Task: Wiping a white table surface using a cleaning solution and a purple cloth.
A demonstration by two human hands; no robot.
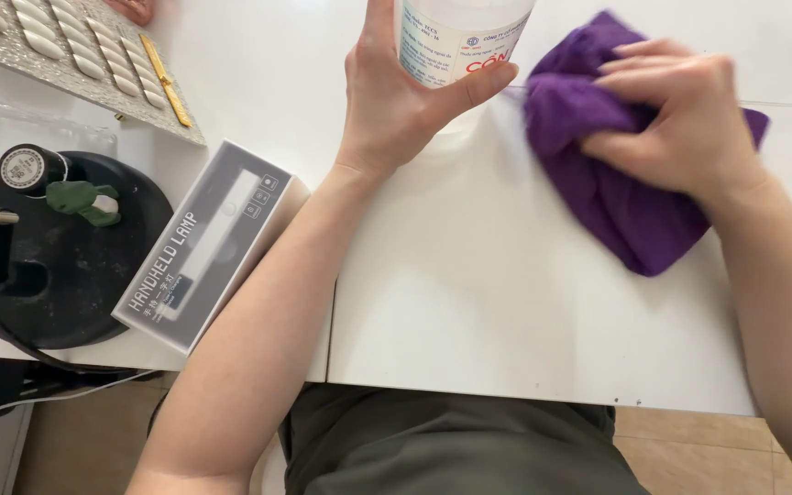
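The left hand [396, 101] was wrapped around a clear plastic bottle [463, 32] at the top edge of the view, thumb pressed across its front and fingers curled behind. The bottle stood upright on the white surface [506, 312], and only its lower part showed. A white paper label ran round it, with small blue print and larger red lettering at the bottom edge.

The right hand [680, 115] was bunched down on a purple cloth [625, 211], fingers folded over a crumpled handful of it. The cloth looked soft and loosely woven, rumpled into thick folds, and it lay on the surface just right of the bottle, its lower corner trailing toward the person.

The surface was smooth, matte and white, with a thin seam running down it near the left forearm.

Off to the left lay a flat rectangular white handheld lamp [208, 243], set at a slant, black lettering along one long side and small square buttons near its far end. Beside it sat a round black stand [66, 257] carrying a small black bottle cap and a green lump. Above that, a glittery silver board [75, 46] held rows of pale oval nail tips, with a slim gold bar [165, 81] lying by its edge.
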